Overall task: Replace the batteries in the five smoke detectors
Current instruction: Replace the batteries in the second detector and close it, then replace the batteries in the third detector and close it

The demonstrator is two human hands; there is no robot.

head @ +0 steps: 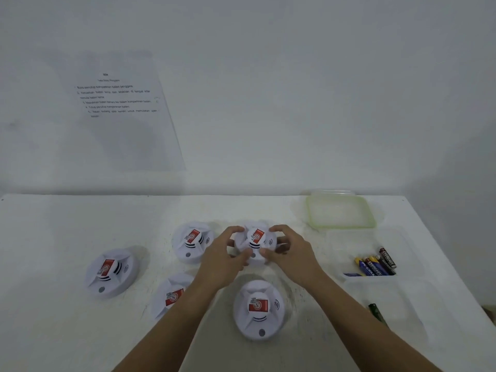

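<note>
We see a left hand point(222, 255) and right hand point(291, 255) curled round one smoke detector point(256, 236) at the white table's point(53, 331) far middle. Four other detectors point(192, 241) crowd its left and near sides. Batteries point(375, 263) lie in a clear tray point(338, 245) right; a dark stick point(374, 311) nearer, perhaps another. Wall point(295, 103) close behind.
</note>
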